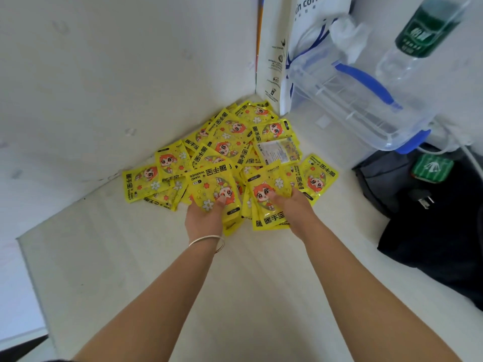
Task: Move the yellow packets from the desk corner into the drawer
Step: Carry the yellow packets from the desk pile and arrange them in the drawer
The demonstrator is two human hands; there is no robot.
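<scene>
Yellow packets [230, 150]: loose heap in the corner of the desk [183, 270]; drawer not in view.
Left hand [205, 218]: thumb on top, pinching a near-edge packet.
Right hand [295, 207]: likewise pinching a small stack.
Risk: glossy packets could slide out of an overfull handful.
Print: "HAND WARMER"; paper bag [273, 61] reads "coffe", cut off.

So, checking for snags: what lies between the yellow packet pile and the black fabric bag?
Head view: only bare white desk between the yellow foil packet pile and the black fabric bag.
</scene>
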